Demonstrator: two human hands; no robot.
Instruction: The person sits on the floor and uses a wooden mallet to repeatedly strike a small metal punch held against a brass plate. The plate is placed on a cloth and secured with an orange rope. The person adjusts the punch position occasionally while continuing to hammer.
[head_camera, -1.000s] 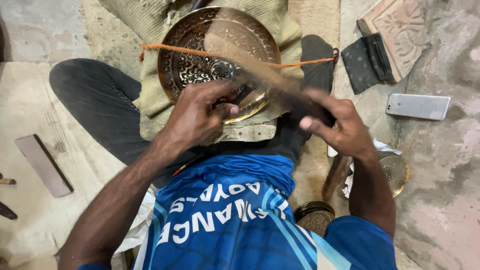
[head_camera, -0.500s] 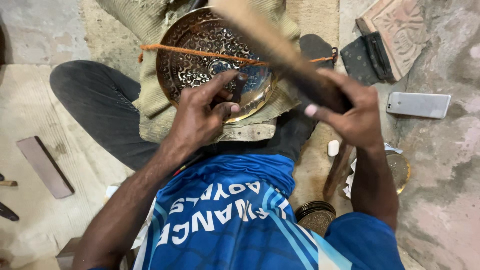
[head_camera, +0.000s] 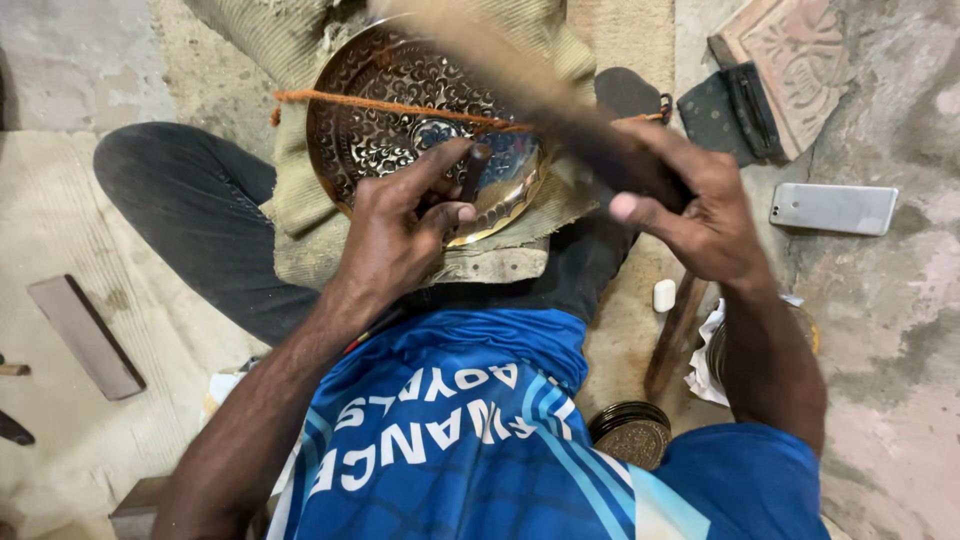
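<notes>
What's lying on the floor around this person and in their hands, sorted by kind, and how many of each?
Engraved metal plates: 2, big plate, small disc
Hand tools: 2, punch in left hand, blurred wooden stick in right hand
Phones: 1, phone
Carved slabs: 1, slab
Flat bars: 1, bar
Total: 7

- The near half of the engraved brass plate (head_camera: 400, 110) is covered by the left hand (head_camera: 400, 235) and the short punch (head_camera: 472, 172) held in its grip.
- The space above the plate's right side is crossed by the blurred wooden stick (head_camera: 520, 85) gripped in the right hand (head_camera: 690, 215).
- An orange cord (head_camera: 380, 102) is stretched across the plate.
- The floor to the right is taken up by a phone (head_camera: 833, 208) and a dark pouch (head_camera: 730, 110); bare floor (head_camera: 60, 200) is left open on the left.
</notes>
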